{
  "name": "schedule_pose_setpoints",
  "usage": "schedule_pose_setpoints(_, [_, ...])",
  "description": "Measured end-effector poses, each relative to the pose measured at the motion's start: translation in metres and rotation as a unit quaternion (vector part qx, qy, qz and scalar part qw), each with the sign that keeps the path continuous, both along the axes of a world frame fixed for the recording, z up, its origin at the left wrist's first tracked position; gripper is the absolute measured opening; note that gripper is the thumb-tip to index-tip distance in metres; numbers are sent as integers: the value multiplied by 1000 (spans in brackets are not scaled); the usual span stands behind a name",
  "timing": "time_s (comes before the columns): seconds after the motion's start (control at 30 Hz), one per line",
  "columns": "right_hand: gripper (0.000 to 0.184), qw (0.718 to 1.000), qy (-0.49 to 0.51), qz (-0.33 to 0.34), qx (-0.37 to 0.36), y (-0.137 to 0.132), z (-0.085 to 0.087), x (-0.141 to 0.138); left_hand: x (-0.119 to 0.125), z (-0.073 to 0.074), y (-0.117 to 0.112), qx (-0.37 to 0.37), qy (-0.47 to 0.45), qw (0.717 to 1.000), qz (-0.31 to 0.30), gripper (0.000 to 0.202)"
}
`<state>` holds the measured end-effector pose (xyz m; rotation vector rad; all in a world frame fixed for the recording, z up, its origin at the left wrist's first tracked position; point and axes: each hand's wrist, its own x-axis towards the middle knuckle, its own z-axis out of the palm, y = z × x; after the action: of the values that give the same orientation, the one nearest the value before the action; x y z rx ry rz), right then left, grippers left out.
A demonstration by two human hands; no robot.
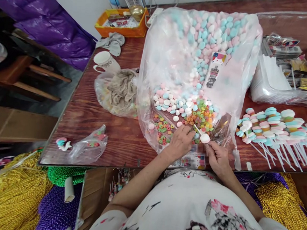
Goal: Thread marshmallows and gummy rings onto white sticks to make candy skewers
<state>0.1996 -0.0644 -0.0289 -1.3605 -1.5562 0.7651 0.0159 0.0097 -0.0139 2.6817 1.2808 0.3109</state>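
Observation:
My right hand pinches a pale pink-and-white marshmallow at its edge. A white stick points up and left from it. Close by on the left, my left hand has its fingers curled together over colourful gummy rings; what they hold, if anything, is hidden. Beyond both hands, pink, blue and white marshmallows spill from a big clear plastic bag. More gummy rings lie heaped among them. To the right, finished marshmallow skewers lie piled, white sticks towards me.
A clear plastic bin with packaging stands back right. On the left are a white mug, a bag with a crumpled cloth and a small clear bag. An orange tray sits behind. Bead strands hang below the edge.

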Motion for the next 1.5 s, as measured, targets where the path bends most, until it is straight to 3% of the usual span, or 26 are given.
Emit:
schedule_pose_setpoints(0.27, [18, 998, -48, -3, 34, -2, 1, -1, 1, 3, 5, -15, -10, 999, -45, 27])
schedule_pose_setpoints(0.33, [18, 998, -55, -7, 40, -2, 2, 0, 0, 1, 7, -23, -57, 997, -43, 30])
schedule_pose_setpoints(0.4, [17, 997, -61, -5, 46, -3, 3, -1, -3, -1, 10, -46, -163, 986, 0, 30])
schedule_pose_setpoints(0.47, [17, 997, -69, 7, 45, -4, 4, -2, -8, 1, 14, -100, -323, 937, 85, 25])
schedule_pose_setpoints(0.53, [18, 996, -77, 26, 41, -5, 6, -5, -14, 8, 15, -179, -481, 843, 163, 25])
schedule_pose_setpoints(0.6, [18, 995, -86, 46, 36, -5, 7, -9, -19, 17, 13, -241, -585, 748, 200, 29])
schedule_pose_setpoints(0.63, [19, 994, -91, 53, 33, -5, 8, -12, -20, 21, 10, -258, -615, 715, 208, 30])
schedule_pose_setpoints(0.73, [23, 991, -114, 71, 17, -2, 10, -17, -22, 27, 1, -261, -661, 669, 218, 27])
schedule_pose_setpoints(0.8, [24, 988, -131, 82, 6, 0, 11, -19, -23, 27, -5, -227, -675, 669, 213, 23])
schedule_pose_setpoints(0.87, [24, 986, -143, 88, -1, 0, 11, -19, -25, 24, -8, -163, -672, 695, 196, 18])
schedule_pose_setpoints(0.97, [22, 987, -140, 83, -8, 0, 11, -18, -30, 19, -8, -42, -611, 775, 154, 11])
schedule_pose_setpoints(1.07, [21, 991, -110, 77, -17, -2, 12, -20, -38, 15, -8, 77, -490, 862, 99, 17])
schedule_pose_setpoints(1.13, [21, 994, -78, 76, -29, -3, 13, -23, -41, 11, -9, 145, -409, 900, 48, 24])
schedule_pose_setpoints(1.2, [21, 995, -40, 81, -42, -4, 13, -28, -42, 9, -11, 182, -361, 915, -6, 29])
schedule_pose_setpoints(1.27, [22, 995, -3, 86, -51, -3, 12, -33, -41, 10, -12, 174, -367, 914, -26, 30])
schedule_pose_setpoints(1.33, [24, 994, 29, 84, -62, -2, 10, -36, -38, 12, -13, 120, -434, 893, 19, 28])
schedule_pose_setpoints(1.43, [28, 994, 55, 69, -66, -1, 7, -35, -35, 17, -13, -5, -578, 806, 128, 18])
schedule_pose_setpoints(1.5, [26, 995, 43, 75, -50, 0, 5, -33, -35, 19, -12, -73, -619, 763, 168, 13])
